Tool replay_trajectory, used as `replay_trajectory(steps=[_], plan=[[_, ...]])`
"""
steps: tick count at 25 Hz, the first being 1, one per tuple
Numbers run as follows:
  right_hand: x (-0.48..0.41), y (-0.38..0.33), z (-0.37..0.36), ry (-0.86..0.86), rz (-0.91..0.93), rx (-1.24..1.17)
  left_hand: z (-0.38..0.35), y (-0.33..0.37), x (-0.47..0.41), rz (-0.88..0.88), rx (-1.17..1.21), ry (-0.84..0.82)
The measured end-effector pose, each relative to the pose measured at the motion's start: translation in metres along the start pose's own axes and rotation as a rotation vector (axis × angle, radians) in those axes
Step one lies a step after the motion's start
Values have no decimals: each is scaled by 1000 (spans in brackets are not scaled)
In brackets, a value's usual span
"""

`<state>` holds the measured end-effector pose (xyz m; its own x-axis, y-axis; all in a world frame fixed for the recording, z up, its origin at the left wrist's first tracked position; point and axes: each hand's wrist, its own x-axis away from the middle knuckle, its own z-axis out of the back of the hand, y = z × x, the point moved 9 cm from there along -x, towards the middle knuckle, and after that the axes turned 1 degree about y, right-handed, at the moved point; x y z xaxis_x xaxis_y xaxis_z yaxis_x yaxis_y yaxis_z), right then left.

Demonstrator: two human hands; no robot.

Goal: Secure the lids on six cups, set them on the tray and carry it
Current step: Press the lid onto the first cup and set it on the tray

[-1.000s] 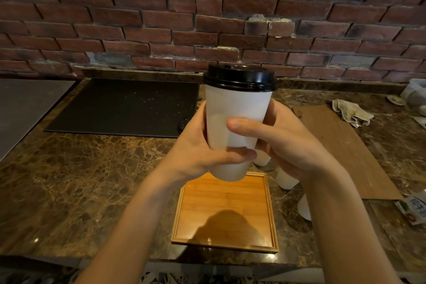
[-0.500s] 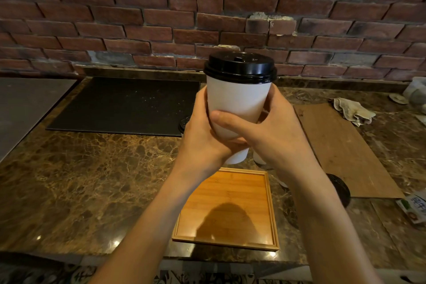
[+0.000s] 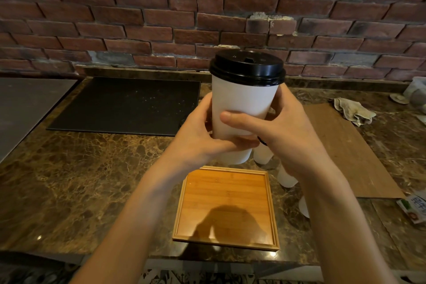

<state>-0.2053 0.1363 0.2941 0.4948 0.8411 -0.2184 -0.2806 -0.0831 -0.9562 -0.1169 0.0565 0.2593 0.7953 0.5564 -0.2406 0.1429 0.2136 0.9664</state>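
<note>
I hold one white paper cup [image 3: 244, 101] in the air with both hands, in front of me and above the far edge of the wooden tray [image 3: 226, 191]. The cup is upright and does not touch the tray or the table [image 3: 80, 168]. A black lid [image 3: 247, 68] sits on its top and covers the whole rim; from here it looks level, but I cannot tell if it is pressed fully down. My left hand [image 3: 202, 136] is curled around the lower left side of the cup, and its thumb goes under the front. My right hand [image 3: 283, 131] is wrapped around the right side, and its thumb lies flat across the front of the cup wall. The white bottom of the cup shows below my left thumb. The tray lies flat on the brown marble table, close to the near edge, and the shadow of my hands falls on it. To the right of the tray, behind my right wrist, I see parts of other white cups [image 3: 287, 178] on the table; my arm hides most of them. Farther right lie a thin brown board [image 3: 345, 150] and, at its far end, a crumpled cloth [image 3: 352, 110]. On the left, a black mat [image 3: 129, 106] lies near the brick wall [image 3: 138, 18].
</note>
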Motion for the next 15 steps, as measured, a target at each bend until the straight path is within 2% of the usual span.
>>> replay_trajectory(steps=[10,15], plan=[[-1,-1,-4,-215,31,-15,-17,-11,4,111,108,-247],[-1,-2,-5,-254,19,-29,-15,-13,5,129,121,-267]])
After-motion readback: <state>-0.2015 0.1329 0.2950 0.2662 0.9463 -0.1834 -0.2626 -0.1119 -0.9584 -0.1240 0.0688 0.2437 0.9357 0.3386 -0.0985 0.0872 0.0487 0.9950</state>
